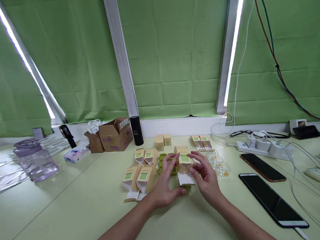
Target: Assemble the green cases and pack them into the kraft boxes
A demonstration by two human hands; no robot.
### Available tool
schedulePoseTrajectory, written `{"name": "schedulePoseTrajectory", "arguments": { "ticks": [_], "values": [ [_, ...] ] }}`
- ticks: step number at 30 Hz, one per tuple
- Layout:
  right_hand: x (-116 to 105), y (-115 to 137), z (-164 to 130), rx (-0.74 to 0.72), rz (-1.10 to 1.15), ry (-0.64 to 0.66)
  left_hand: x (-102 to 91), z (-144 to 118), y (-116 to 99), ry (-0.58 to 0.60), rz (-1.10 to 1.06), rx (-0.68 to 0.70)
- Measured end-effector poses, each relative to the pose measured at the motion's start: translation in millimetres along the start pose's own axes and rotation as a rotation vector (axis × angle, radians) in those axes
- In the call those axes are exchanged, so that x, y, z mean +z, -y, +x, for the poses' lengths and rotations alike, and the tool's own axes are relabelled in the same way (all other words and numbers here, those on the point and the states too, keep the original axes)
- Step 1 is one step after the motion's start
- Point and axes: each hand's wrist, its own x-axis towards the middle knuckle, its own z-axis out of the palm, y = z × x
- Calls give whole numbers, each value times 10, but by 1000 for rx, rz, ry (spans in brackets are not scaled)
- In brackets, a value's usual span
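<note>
A pale green table (72, 199) fills the lower half of the view, backed by green window blinds (171, 53) between white frames. On the left stands a clear purple-tinted water jug (35, 160), and behind it a brown cardboard box (115, 134) with its flaps open, next to a black cylinder (136, 130). To the right lie 2 dark smartphones, the nearer phone (272, 200) plugged into a white cable, the farther phone (262, 167) beside a white power strip (263, 147).

At the table's middle sit several small tan cartons with green labels: 4 tan cartons (140, 172) lie tilted to the left, 2 stand further back, 2 more lie towards the right. Green pots (162, 160) cluster between them, and small clear jars with yellow lids (220, 165) run in a row at the right.

The left hand (164, 185) and right hand (204, 175) close around one open carton (184, 164) from either side. The carton stands just ahead of the fingertips, its long axis running away from the person, its white flap open towards the wrists. The left fingers are spread and rest against its left face; the right fingers are loosely curled and touch its right edge. Neither hand is clamped tight. The left hand looks slightly nearer, with its thumb under the flap.
</note>
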Motion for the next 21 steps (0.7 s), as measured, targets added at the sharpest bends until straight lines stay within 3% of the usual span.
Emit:
{"name": "schedulePoseTrajectory", "arguments": {
  "ticks": [21],
  "values": [
    [29, 7, -35, -24, -83, 56, 21, 9, 64, -146, -128, -5]
  ]
}}
